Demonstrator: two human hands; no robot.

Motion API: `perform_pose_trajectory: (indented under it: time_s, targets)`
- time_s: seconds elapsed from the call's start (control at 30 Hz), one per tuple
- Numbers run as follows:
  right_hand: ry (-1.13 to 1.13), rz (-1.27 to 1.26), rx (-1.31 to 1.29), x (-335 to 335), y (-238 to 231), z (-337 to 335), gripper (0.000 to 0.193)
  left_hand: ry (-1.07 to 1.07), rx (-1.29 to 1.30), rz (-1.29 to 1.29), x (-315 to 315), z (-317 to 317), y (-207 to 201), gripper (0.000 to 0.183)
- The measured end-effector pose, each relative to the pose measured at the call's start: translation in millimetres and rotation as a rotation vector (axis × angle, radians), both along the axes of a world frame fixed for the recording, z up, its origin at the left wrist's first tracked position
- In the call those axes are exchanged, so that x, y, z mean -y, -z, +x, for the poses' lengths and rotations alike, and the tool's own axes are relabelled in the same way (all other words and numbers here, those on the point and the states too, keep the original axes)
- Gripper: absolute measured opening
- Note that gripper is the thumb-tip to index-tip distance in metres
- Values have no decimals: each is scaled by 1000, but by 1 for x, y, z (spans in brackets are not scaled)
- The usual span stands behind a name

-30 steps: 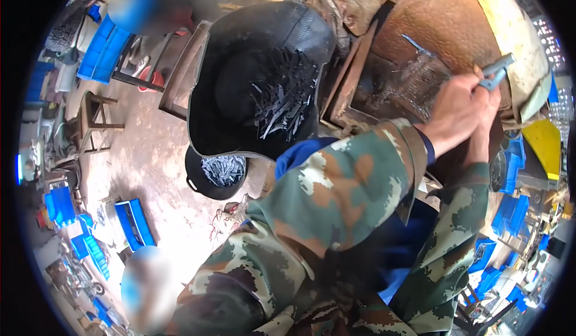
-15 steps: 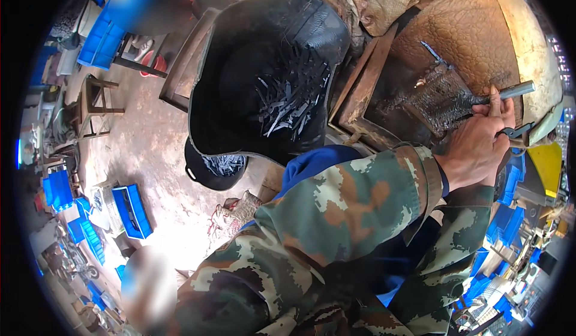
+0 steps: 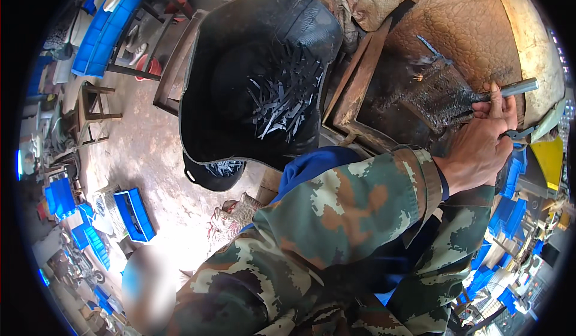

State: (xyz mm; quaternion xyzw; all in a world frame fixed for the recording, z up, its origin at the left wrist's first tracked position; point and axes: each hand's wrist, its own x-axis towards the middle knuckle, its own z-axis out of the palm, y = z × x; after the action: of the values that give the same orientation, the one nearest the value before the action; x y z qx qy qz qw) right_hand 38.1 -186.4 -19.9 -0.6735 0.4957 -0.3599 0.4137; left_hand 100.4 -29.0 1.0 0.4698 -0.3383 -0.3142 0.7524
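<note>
My left hand (image 3: 477, 156) reaches across to the far right, its fingers closed around the dark end of a silver metal rod (image 3: 519, 88). They are close to a dark, wet, crusted block (image 3: 441, 96) in a wooden-sided trough. My right hand is mostly hidden under the left; only its camouflage sleeve (image 3: 447, 246) and a bit of wrist show. A black curved handle (image 3: 517, 134) sticks out beside the hands, and I cannot tell which hand holds it. A thin grey metal strip (image 3: 428, 44) juts up at the block's far edge.
A big black tub (image 3: 216, 108) with several dark metal strips (image 3: 291, 93) stands left of the trough, a smaller black bucket (image 3: 210, 179) below it. A brown crusted sheet (image 3: 462, 24) rises behind the block. Blue crates (image 3: 135, 215) and a wooden stool (image 3: 93, 109) stand on the floor.
The tub and floor have shifted slightly left in the picture. My hands keep nearly the same place and grip. The blurred shape at the upper left is gone.
</note>
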Motion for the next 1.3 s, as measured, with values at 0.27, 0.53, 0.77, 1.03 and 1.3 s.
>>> perform_pose_trajectory:
  time_s: [0.27, 0.53, 0.77, 1.03, 1.3]
  targets:
    - [-34, -5, -11, -2, 1, -1, 38, -10, 37, 35, -2, -1, 2, 24]
    - [-6, -12, 72, -12, -1, 10, 32, 45, 87, 41, -23, 9, -9, 24]
    - [-232, -80, 304, 17, 22, -6, 21, 17, 168, -23, -28, 12, -2, 32]
    - [-261, 28, -119, -114, -21, -45, 20, 69, 200, 120, -47, 44, 0, 21]
    - [-716, -561, -587, -197, -7, -103, 37, -19, 765, 256, -19, 55, 28, 30]
